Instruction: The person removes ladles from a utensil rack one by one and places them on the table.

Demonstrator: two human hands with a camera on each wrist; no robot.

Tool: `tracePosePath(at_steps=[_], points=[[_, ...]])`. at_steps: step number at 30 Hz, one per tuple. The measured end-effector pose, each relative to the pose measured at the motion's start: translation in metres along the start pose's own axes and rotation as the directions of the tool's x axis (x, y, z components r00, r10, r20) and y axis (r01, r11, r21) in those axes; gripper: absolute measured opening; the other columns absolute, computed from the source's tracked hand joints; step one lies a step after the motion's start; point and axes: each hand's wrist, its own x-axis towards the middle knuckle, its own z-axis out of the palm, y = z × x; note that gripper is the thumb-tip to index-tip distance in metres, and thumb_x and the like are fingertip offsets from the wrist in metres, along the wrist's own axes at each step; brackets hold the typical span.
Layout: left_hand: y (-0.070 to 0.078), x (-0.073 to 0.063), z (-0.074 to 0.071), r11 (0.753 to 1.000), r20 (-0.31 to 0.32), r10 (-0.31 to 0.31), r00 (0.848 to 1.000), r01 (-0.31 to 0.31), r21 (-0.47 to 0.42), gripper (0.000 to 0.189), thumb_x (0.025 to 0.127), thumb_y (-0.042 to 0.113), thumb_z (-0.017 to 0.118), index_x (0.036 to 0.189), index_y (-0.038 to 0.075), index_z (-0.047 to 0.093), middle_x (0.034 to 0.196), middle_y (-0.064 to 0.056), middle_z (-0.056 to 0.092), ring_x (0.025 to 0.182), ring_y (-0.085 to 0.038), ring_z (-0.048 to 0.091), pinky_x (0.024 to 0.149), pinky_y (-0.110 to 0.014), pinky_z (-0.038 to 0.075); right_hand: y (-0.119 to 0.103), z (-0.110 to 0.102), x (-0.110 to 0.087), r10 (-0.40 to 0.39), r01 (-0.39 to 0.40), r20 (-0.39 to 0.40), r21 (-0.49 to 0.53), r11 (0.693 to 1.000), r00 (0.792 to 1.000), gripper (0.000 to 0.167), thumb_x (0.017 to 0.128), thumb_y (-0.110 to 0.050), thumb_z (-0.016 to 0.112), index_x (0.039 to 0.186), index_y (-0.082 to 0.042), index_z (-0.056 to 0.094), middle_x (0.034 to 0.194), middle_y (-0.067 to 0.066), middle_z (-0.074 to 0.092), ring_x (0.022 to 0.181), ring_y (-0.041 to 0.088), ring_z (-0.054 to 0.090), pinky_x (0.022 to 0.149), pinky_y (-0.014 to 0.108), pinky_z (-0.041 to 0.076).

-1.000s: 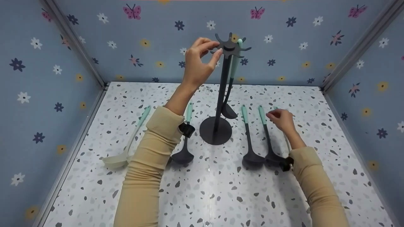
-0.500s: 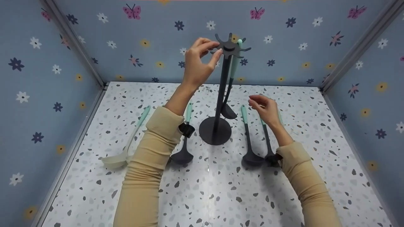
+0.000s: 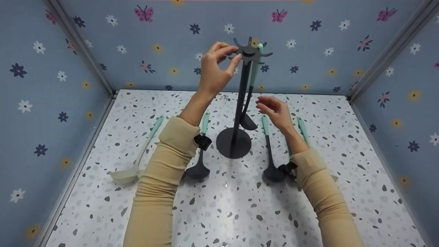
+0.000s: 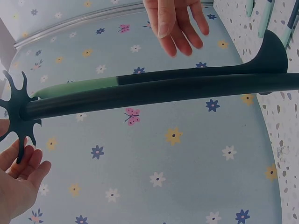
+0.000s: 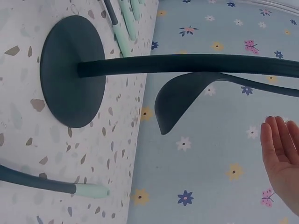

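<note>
A black utensil stand (image 3: pixel 241 89) with a round base and curved hooks at its top rises upright from the table. My left hand (image 3: pixel 216 70) pinches the hooked top (image 4: pixel 18 105) between thumb and fingers. From one hook hangs a ladle (image 3: pixel 249 103) with a mint handle and dark bowl, just behind the post. Right of the hanging ladle, my right hand (image 3: pixel 278 113) hovers with relaxed, slightly bent fingers, touching nothing. Beneath it lies a black ladle (image 3: pixel 269 154) with a mint handle. Another dark ladle is mostly hidden by the right forearm.
To the left on the speckled table (image 3: pixel 219 212) lie a cream ladle (image 3: pixel 127 174) and a black ladle (image 3: pixel 198 169), partly behind the left sleeve. A mint-handled pale ladle (image 3: pixel 302 127) lies at the far right. Patterned blue walls (image 3: pixel 308 68) enclose the back and sides.
My right hand has moved left and away from me, from above the rightmost ladles toward the hanging ladle. The left hand keeps its hold on the stand's top.
</note>
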Motion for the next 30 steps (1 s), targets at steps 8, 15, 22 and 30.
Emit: tracePosePath(at_steps=[8,15,22,30], points=[[-0.026,0.005,0.006,1.000,-0.021,0.021,1.000,-0.021,0.014,0.023,0.083,0.014,0.062,0.100,-0.001,0.065,0.096,-0.008,0.055,0.095,-0.016,0.052,0.085,-0.019,0.039,-0.003,0.011,0.007,0.003,-0.004,0.037,0.036,0.999,0.999,0.029,0.086,0.002,0.054,0.112,0.014,0.052,0.104,0.027,0.056,0.088,0.020,0.059,0.075,0.034,0.048],[-0.026,0.004,0.006,0.999,-0.026,0.032,0.999,-0.032,0.018,0.022,0.083,0.014,0.062,0.100,0.000,0.065,0.096,-0.007,0.055,0.094,-0.012,0.052,0.085,-0.018,0.040,-0.002,0.020,0.013,0.032,-0.035,0.042,0.066,0.997,0.999,0.028,0.085,0.000,0.056,0.111,0.012,0.054,0.101,0.022,0.059,0.088,0.029,0.058,0.076,0.032,0.048],[-0.024,0.004,0.004,1.000,-0.003,-0.008,1.000,0.008,0.013,0.023,0.084,0.015,0.061,0.101,0.000,0.065,0.098,-0.009,0.054,0.095,-0.012,0.051,0.086,-0.020,0.039,0.006,0.024,0.018,0.001,-0.005,0.035,0.112,0.994,0.999,0.025,0.084,0.005,0.054,0.106,0.017,0.053,0.097,0.027,0.058,0.087,0.037,0.056,0.075,0.031,0.048],[-0.025,0.004,0.005,0.999,-0.021,0.033,0.999,-0.033,0.009,0.022,0.083,0.013,0.061,0.100,0.000,0.065,0.096,-0.007,0.055,0.093,-0.009,0.051,0.085,-0.019,0.040,0.024,0.028,0.023,-0.036,0.047,-0.056,0.204,0.978,0.998,0.020,0.083,0.005,0.056,0.098,0.017,0.057,0.088,0.016,0.064,0.081,0.024,0.062,0.075,0.034,0.048]])
